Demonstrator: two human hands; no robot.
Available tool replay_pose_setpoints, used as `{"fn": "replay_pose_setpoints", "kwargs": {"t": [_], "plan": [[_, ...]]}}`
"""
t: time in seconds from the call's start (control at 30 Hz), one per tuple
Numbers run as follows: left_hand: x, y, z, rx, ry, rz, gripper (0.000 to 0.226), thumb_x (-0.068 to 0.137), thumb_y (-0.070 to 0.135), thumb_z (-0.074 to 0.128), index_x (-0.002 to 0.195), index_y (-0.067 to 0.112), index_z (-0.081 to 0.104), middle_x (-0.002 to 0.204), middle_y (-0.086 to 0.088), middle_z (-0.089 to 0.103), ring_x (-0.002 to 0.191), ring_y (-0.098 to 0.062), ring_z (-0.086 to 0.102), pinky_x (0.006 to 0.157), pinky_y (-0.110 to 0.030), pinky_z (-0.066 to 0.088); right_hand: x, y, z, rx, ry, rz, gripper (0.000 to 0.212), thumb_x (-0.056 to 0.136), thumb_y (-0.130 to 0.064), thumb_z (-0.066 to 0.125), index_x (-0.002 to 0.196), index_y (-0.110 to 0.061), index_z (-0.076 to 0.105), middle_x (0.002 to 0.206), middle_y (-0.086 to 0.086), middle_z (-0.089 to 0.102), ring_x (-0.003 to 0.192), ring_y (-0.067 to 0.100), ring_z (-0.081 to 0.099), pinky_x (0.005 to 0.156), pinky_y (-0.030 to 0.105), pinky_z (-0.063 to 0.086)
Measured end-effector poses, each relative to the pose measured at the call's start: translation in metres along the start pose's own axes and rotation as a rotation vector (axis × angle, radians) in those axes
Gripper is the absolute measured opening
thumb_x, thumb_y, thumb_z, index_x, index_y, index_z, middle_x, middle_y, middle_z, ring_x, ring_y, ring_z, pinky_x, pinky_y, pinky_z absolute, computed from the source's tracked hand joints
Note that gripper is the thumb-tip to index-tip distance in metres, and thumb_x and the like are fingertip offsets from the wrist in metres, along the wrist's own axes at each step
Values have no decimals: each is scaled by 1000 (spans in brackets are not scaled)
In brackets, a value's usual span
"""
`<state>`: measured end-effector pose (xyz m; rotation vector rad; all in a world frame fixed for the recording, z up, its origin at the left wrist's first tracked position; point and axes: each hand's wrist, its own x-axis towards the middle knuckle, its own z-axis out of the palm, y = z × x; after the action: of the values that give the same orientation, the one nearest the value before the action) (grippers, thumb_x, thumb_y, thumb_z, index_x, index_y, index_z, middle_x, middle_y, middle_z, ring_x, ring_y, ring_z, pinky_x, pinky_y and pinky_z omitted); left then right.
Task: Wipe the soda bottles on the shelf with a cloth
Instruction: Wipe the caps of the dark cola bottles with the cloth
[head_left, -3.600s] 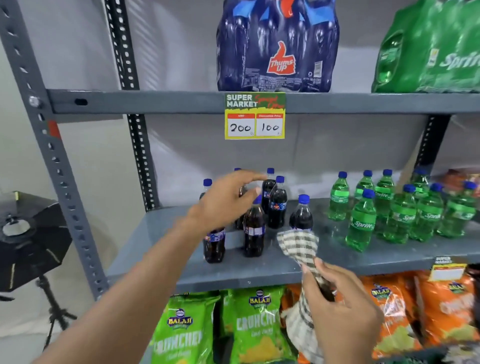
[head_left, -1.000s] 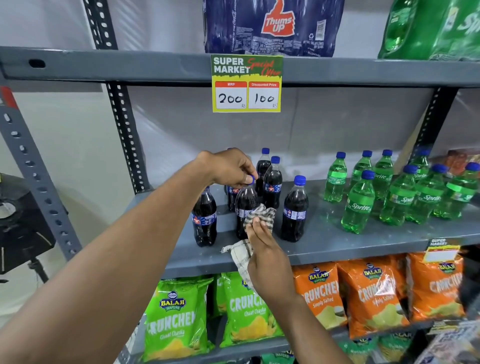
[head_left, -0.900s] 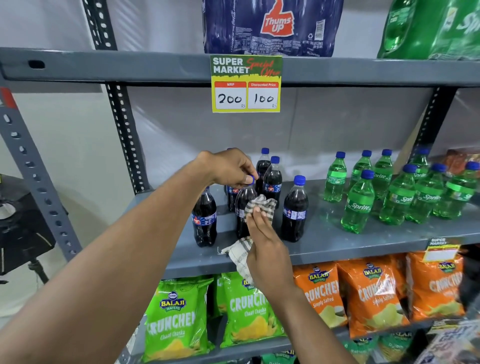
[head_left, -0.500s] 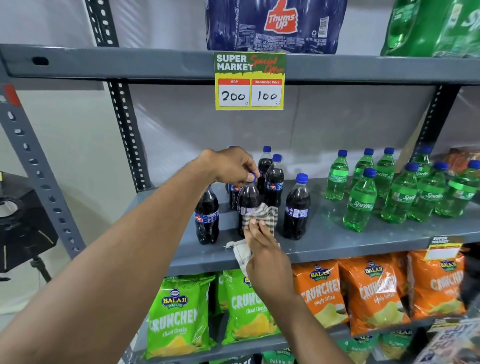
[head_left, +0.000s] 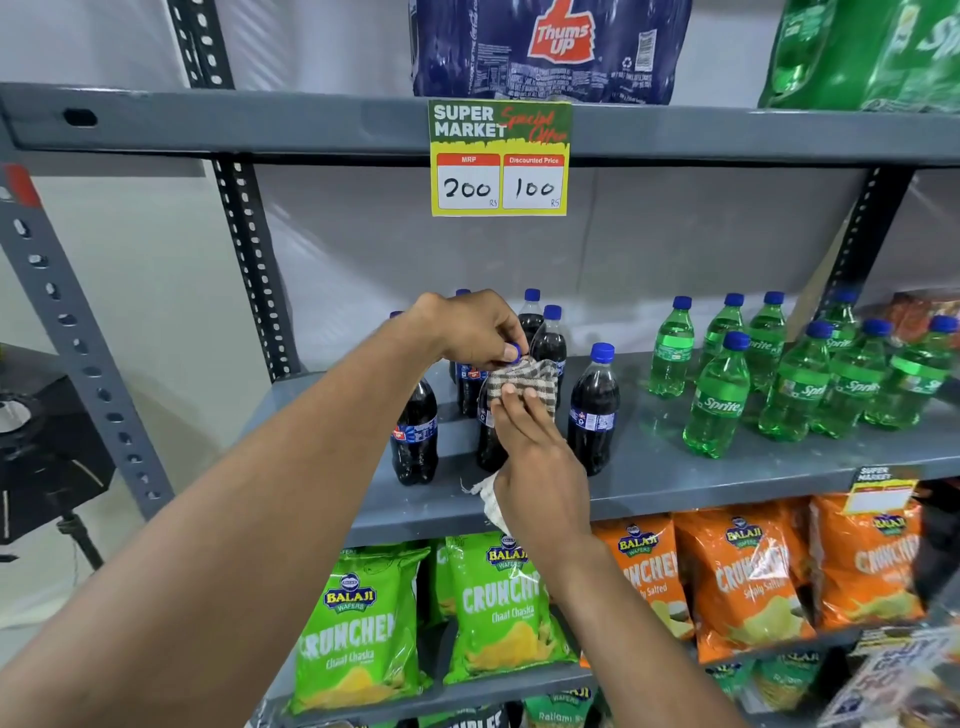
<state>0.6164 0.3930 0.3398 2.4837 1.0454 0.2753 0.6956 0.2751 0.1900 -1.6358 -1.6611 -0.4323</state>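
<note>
Right hand (head_left: 540, 467) presses cloth (head_left: 524, 382) against cola bottle (head_left: 488, 441); left hand (head_left: 470, 330) pinches its cap

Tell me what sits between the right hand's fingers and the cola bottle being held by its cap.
The checked cloth: the head view shows the right hand pressing it against the cola bottle, whose cap the left hand pinches.

**Cola bottle held and wiped on the shelf**

The left hand (head_left: 470, 332) pinches the blue cap of a dark cola bottle (head_left: 489, 441) on the grey shelf (head_left: 675, 467). The right hand (head_left: 540, 457) presses a checked cloth (head_left: 524, 382) against its upper body, apparently the shoulder.
</note>
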Motion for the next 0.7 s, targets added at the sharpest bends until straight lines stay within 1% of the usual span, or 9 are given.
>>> {"fn": "replay_pose_setpoints", "kwargs": {"t": [0.07,0.1,0.2,0.27,0.37,0.5,0.6,0.7], "plan": [[1,-3,0,-34,-1,-13,11,93,12,64,95,19,73,82,-1,75,81,-17,71,96,-47,57,-7,3,3,-18,-30,-16,66,68,5,47,132,-5,58,142,7,54,136,28,43,110,38,39],[1,-5,0,-45,3,-21,12,93,12,64,94,20,73,84,-2,76,85,-18,74,97,-46,57,-11,4,6,-20,-50,-15,67,67,5,48,132,-5,58,142,6,54,136,28,43,110,38,39],[-1,-8,-2,-83,4,-35,13,94,10,63,100,15,72,93,-7,77,96,-20,75,98,-42,57,-28,5,15,-6,-115,1,68,65,9,56,132,-5,59,142,6,55,136,28,44,109,36,40],[-3,-9,-2,-116,-1,-35,15,95,8,61,105,12,71,95,-7,75,97,-20,74,98,-39,57,-37,6,19,-8,-148,13,67,65,9,57,131,-6,60,141,6,56,135,27,45,110,37,39],[-3,-8,-2,-122,-1,-32,16,95,8,61,107,11,71,98,-6,76,95,-18,74,97,-38,57,-39,9,21,-7,-159,25,69,63,9,59,130,-6,61,140,6,57,134,26,46,110,32,29],[-5,-6,-2,-126,-4,-39,16,95,8,61,107,11,71,100,-8,76,95,-18,74,96,-36,58,-38,9,18,1,-148,25,67,62,9,57,128,-6,63,138,7,59,133,26,48,108,32,26],[-6,-4,-3,-144,-4,-45,18,96,6,60,110,9,71,105,-11,75,91,-16,73,94,-33,58,-39,10,18,19,-137,7,67,64,5,48,128,-7,62,138,6,59,133,25,47,109,32,28],[-4,-6,-4,-130,2,-48,17,94,7,62,108,10,72,103,-12,76,99,-23,74,96,-38,58,-40,14,17,55,-138,-16,67,69,5,47,135,-9,57,145,4,52,138,23,41,110,37,38]]}}
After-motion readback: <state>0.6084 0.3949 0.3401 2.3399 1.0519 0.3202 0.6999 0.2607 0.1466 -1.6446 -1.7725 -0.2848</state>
